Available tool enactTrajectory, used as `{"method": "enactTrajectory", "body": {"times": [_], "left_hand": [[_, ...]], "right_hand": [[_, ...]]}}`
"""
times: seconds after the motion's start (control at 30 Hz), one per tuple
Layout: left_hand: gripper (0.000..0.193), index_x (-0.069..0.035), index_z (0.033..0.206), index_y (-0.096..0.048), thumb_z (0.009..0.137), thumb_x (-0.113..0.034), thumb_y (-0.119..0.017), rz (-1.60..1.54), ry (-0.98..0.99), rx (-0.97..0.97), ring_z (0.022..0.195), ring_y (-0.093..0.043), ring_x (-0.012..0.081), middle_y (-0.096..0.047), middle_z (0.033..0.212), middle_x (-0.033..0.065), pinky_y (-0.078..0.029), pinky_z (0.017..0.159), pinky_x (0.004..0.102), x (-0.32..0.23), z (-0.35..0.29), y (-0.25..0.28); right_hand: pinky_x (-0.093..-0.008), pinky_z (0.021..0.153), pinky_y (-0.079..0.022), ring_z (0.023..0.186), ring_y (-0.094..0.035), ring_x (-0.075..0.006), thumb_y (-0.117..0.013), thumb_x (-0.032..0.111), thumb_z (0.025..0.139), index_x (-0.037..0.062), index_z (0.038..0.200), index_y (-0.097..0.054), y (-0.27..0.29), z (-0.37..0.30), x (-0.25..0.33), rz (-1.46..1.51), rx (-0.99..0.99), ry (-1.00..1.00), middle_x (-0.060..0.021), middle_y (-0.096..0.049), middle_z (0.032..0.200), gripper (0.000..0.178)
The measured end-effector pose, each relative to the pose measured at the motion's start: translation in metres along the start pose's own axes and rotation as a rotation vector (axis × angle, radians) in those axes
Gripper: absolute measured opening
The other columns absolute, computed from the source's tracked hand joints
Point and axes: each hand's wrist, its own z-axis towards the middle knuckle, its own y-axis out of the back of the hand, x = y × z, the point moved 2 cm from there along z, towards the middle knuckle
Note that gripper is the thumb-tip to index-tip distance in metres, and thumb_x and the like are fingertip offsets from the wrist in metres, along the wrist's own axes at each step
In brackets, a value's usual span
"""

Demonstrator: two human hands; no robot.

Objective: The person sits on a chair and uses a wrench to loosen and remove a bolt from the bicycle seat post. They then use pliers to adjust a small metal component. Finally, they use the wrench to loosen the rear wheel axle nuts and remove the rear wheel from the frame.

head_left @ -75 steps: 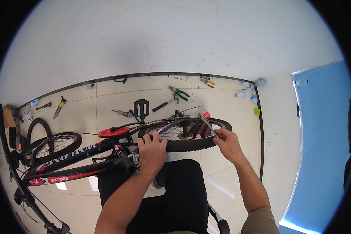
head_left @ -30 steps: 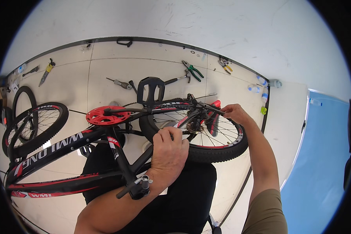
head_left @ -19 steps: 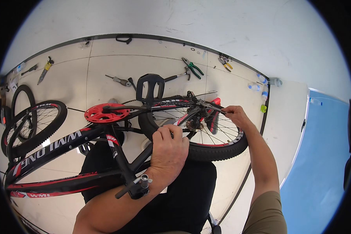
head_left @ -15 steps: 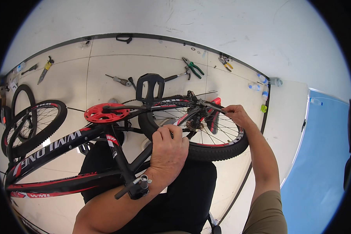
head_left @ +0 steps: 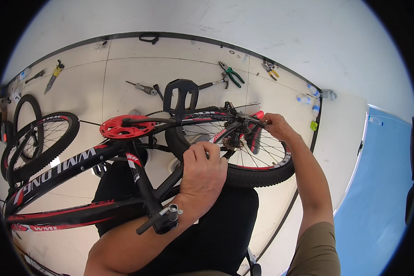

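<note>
A black-and-red bicycle frame (head_left: 80,158) lies tilted across my lap, with its red chainring (head_left: 124,126) and black pedal (head_left: 181,95) facing up. My left hand (head_left: 204,170) is closed around a tube of the frame beside the rear wheel (head_left: 267,178), its fingertips partly hidden. At the rear hub, my right hand (head_left: 280,127) pinches the end of a slim grey metal tool (head_left: 253,120), which looks like a wrench. The tool's far end meets the dark rear derailleur and axle parts (head_left: 234,124); its exact contact is hard to see. A red-and-black piece (head_left: 255,138) sits just below it.
On the tiled floor beyond lie a hammer (head_left: 214,84), green-handled pliers (head_left: 232,74), yellow-handled pliers (head_left: 270,71) and a screwdriver (head_left: 141,87). Plastic bottles (head_left: 303,99) stand near the wall at right. The front wheel (head_left: 46,142) is at left.
The view has shifted slightly, so floor tools appear higher. My right hand has risen a little with the tool at the hub. My left hand keeps its hold on the frame.
</note>
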Motion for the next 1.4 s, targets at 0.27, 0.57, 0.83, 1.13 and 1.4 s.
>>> {"method": "enactTrajectory", "body": {"times": [0.27, 0.57, 0.83, 1.13, 1.4], "left_hand": [[0.009, -0.005, 0.076, -0.067, 0.074, -0.014, -0.065, 0.017, 0.017, -0.007, 0.079, -0.051, 0.0325, -0.056, 0.102, 0.0271, -0.038, 0.067, 0.0397, 0.0, -0.002, -0.003], [0.008, -0.005, 0.078, -0.068, 0.075, -0.013, -0.066, 0.007, 0.011, 0.013, 0.08, -0.051, 0.0328, -0.055, 0.103, 0.0277, -0.039, 0.067, 0.0397, 0.001, -0.003, 0.002], [0.009, -0.006, 0.078, -0.068, 0.073, -0.013, -0.067, -0.011, 0.021, 0.014, 0.082, -0.051, 0.0334, -0.055, 0.103, 0.0278, -0.039, 0.068, 0.04, 0.0, -0.004, 0.0], [0.009, -0.006, 0.077, -0.067, 0.073, -0.014, -0.068, 0.005, 0.014, 0.021, 0.081, -0.051, 0.0327, -0.055, 0.104, 0.0278, -0.038, 0.067, 0.0396, -0.002, -0.006, 0.0], [0.008, -0.006, 0.075, -0.065, 0.074, -0.013, -0.067, 0.019, 0.007, 0.045, 0.08, -0.051, 0.0327, -0.055, 0.103, 0.0278, -0.039, 0.066, 0.039, 0.0, -0.007, 0.002]], "right_hand": [[-0.0355, 0.072, -0.049, 0.075, -0.062, -0.0223, -0.065, 0.008, 0.087, 0.0022, 0.111, -0.072, 0.005, -0.023, 0.015, 0.1, -0.005, -0.093, -0.0133, -0.068, 0.08, 0.026], [-0.0402, 0.078, -0.052, 0.077, -0.067, -0.0332, -0.067, 0.014, 0.085, -0.0025, 0.097, -0.072, 0.025, -0.046, 0.089, -0.151, -0.112, 0.023, -0.0206, -0.071, 0.083, 0.021], [-0.0373, 0.071, -0.054, 0.072, -0.07, -0.0283, -0.068, 0.014, 0.083, -0.0058, 0.089, -0.071, 0.023, -0.045, 0.116, 0.034, -0.221, 0.005, -0.0212, -0.071, 0.08, 0.021], [-0.032, 0.074, -0.064, 0.078, -0.07, -0.0235, -0.066, 0.004, 0.089, -0.009, 0.1, -0.062, 0.021, -0.016, 0.011, 0.964, -0.372, -0.274, -0.016, -0.068, 0.09, 0.017], [-0.0436, 0.064, -0.058, 0.069, -0.068, -0.0263, -0.049, 0.003, 0.096, -0.0027, 0.096, -0.06, -0.016, 0.076, -0.033, 0.996, -0.379, -0.757, -0.016, -0.068, 0.085, 0.013]]}}
